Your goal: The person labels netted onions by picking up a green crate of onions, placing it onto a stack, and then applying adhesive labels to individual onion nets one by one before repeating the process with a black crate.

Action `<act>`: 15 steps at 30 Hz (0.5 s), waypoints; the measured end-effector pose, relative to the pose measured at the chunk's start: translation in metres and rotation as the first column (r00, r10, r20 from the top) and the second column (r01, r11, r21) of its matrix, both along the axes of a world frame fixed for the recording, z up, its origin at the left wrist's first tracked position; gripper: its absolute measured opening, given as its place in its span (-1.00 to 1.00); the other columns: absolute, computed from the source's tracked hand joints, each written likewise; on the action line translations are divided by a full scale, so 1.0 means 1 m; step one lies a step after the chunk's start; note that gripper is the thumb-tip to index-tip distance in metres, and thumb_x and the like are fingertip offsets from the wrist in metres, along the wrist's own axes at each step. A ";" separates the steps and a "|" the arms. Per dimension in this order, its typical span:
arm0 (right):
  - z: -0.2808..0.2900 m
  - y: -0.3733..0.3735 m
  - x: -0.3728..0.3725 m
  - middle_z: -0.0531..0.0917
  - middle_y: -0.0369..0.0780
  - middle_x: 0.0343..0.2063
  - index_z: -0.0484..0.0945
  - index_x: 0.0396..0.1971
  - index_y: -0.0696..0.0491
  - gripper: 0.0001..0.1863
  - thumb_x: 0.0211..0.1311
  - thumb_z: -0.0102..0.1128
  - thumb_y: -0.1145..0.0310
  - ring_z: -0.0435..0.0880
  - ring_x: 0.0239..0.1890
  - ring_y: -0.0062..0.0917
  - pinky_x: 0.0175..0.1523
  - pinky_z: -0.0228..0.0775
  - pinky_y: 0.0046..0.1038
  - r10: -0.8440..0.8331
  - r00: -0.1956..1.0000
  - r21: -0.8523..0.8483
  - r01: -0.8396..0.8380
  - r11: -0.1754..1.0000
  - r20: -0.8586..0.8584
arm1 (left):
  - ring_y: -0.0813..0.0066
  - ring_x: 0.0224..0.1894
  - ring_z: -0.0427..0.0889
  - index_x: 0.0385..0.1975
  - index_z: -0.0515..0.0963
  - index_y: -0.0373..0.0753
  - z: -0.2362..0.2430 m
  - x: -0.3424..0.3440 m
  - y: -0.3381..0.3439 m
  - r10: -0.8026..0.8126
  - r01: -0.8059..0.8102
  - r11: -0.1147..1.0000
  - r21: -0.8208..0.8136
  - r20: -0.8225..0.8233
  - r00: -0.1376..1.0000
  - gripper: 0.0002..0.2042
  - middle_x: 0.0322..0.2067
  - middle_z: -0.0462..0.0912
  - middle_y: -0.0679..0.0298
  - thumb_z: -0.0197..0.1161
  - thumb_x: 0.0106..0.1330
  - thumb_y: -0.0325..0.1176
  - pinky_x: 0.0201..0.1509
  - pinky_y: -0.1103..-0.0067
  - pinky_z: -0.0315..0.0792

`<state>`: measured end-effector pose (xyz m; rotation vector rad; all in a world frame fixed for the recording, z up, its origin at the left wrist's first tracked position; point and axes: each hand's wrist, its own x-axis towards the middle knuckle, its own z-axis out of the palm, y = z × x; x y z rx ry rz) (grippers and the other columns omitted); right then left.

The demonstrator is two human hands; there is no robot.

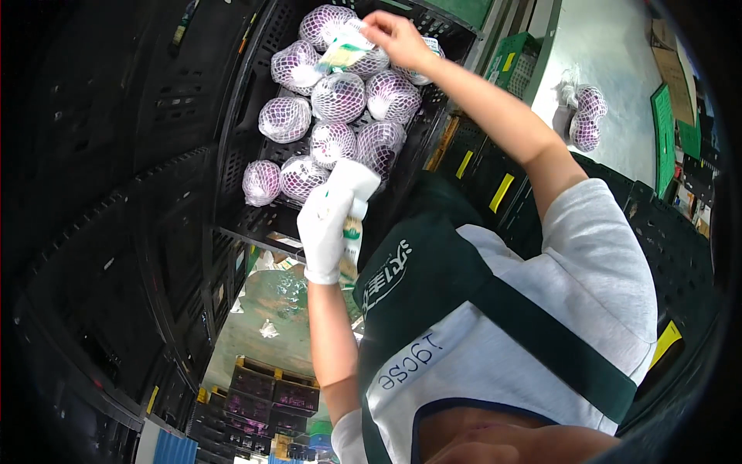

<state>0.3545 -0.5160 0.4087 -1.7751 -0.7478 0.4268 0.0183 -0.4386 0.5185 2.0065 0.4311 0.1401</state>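
Note:
Several round purple vegetables or fruits, each in a white foam-like net, lie in a black plastic crate; their exact kind I cannot make out. My right hand, bare, reaches over the crate's far end. Its fingers pinch the edge of a white and green printed label, which lies against the netted pieces beneath. Near the crate's close edge is my left hand in a white glove. It is closed round a bundle of white and green labels, which sticks out beside the palm.
Stacked black crates rise along the left. On a pale metal table at the right lie netted purple pieces, near a green crate and cardboard. Scraps litter the floor; more stacked crates stand below.

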 end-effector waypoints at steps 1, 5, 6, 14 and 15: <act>-0.011 -0.001 0.019 0.66 -0.18 -0.39 0.57 -0.27 0.09 -0.69 0.16 0.20 0.15 0.64 -0.27 -0.43 -0.14 0.44 -0.38 -0.099 0.963 -0.111 0.130 0.985 0.251 | 0.52 -0.28 0.54 -0.16 0.58 -0.32 0.007 0.003 -0.003 0.057 -0.060 0.997 -0.057 -0.050 0.997 -0.79 -0.32 0.62 0.26 0.12 0.22 -0.52 -0.20 0.59 0.41; -0.059 0.004 0.029 0.45 -0.17 0.03 0.34 0.09 0.01 -0.32 -0.01 0.31 0.01 0.42 0.12 -0.26 0.08 0.38 -0.20 0.226 0.776 -0.662 0.303 0.685 0.589 | 0.59 -0.39 0.52 -0.42 0.66 -0.27 0.033 0.008 -0.007 0.339 -0.443 0.761 -0.474 -0.293 0.894 -0.86 -0.42 0.61 0.32 0.14 0.25 -0.45 -0.26 0.65 0.38; -0.059 0.005 0.021 0.43 -0.16 0.02 0.32 0.10 0.06 -0.26 -0.07 0.35 0.02 0.37 0.13 -0.23 0.13 0.31 -0.19 0.164 0.712 -0.570 0.378 0.730 0.683 | 0.59 -0.39 0.52 -0.42 0.66 -0.27 0.029 0.008 -0.004 0.346 -0.453 0.758 -0.469 -0.301 0.889 -0.86 -0.42 0.61 0.32 0.14 0.25 -0.45 -0.26 0.65 0.38; -0.034 0.012 -0.032 0.46 -0.18 0.03 0.40 0.05 0.05 -0.33 -0.08 0.40 0.10 0.42 0.07 -0.26 0.06 0.36 -0.23 0.179 0.706 -0.432 0.196 0.880 0.685 | 0.56 -0.29 0.53 -0.21 0.53 -0.43 -0.028 0.005 0.029 0.402 -0.441 0.843 -0.307 -0.185 0.897 -0.78 -0.33 0.61 0.24 0.18 0.27 -0.38 -0.17 0.61 0.41; -0.010 0.018 -0.058 0.49 -0.14 -0.04 0.43 0.03 0.06 -0.40 -0.04 0.36 0.15 0.48 -0.01 -0.25 0.06 0.35 -0.24 0.202 0.796 -0.334 0.000 0.943 0.571 | 0.55 -0.28 0.54 -0.20 0.52 -0.43 -0.028 0.003 0.031 0.448 -0.485 0.796 -0.362 -0.187 0.874 -0.78 -0.31 0.61 0.25 0.15 0.29 -0.39 -0.17 0.62 0.41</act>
